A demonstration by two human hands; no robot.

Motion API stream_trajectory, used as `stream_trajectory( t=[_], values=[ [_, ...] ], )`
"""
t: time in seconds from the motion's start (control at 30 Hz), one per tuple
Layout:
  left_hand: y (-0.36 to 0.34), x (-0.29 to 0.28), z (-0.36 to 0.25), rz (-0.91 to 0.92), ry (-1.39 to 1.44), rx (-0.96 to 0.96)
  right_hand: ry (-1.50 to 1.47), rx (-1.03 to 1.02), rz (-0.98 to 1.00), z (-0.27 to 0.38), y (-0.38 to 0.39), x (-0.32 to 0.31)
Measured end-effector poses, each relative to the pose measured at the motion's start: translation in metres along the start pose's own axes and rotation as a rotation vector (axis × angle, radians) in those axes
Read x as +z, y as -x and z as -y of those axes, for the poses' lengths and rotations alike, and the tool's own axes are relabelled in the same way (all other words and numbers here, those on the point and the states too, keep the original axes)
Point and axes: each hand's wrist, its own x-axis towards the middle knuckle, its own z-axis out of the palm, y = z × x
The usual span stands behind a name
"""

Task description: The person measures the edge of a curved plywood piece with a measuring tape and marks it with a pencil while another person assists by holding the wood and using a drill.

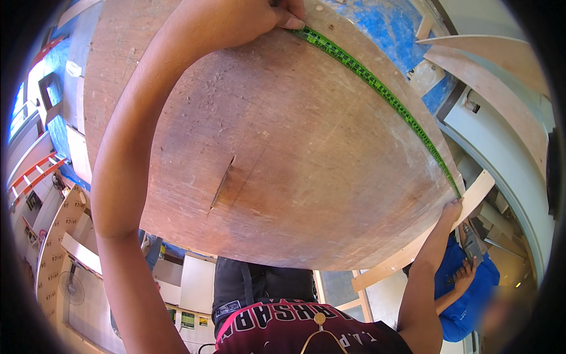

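Note:
A green tape measure blade point(386, 94) with dark markings stretches along the right side of a large, worn plywood panel point(283, 153). My left hand point(262, 22) reaches to the far part of the panel, closed with thumb and fingers pinching the blade; some fingers are cut off by the picture's upper edge. At the panel's near right corner, my right hand point(453, 211) is closed on the other end of the blade, beside a pale wooden strip point(479, 194). Its fingertips are small and partly hidden. A narrow dark slit point(221, 184) runs through the panel left of its middle.
At the lower right a co-worker in a blue shirt point(471, 292) holds a power drill point(470, 243). Curved wooden pieces point(495, 88) lean at the far right. An orange ladder point(36, 174) and a fan point(72, 287) are at the left. Blue sheeting point(377, 29) lies beyond the panel.

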Motion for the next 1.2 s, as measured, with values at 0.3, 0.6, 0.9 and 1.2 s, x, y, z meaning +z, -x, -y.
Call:
stream_trajectory(
  t=[0.3, 0.6, 0.9, 1.2],
  values=[
    [0.005, 0.004, 0.002, -0.068, -0.042, 0.129, -0.561, 0.436, -0.011, 0.015, 0.003, 0.001],
    [-0.005, 0.005, -0.001, 0.003, 0.053, -0.032, -0.802, 0.550, -0.340, 0.045, 0.016, 0.010],
    [0.007, 0.001, 0.002, -0.055, -0.008, 0.080, -0.682, 0.588, -0.444, 0.068, 0.023, 0.012],
    [0.006, 0.001, -0.001, -0.042, -0.024, 0.051, -0.652, 0.528, -0.392, 0.059, 0.023, 0.014]
  ],
)
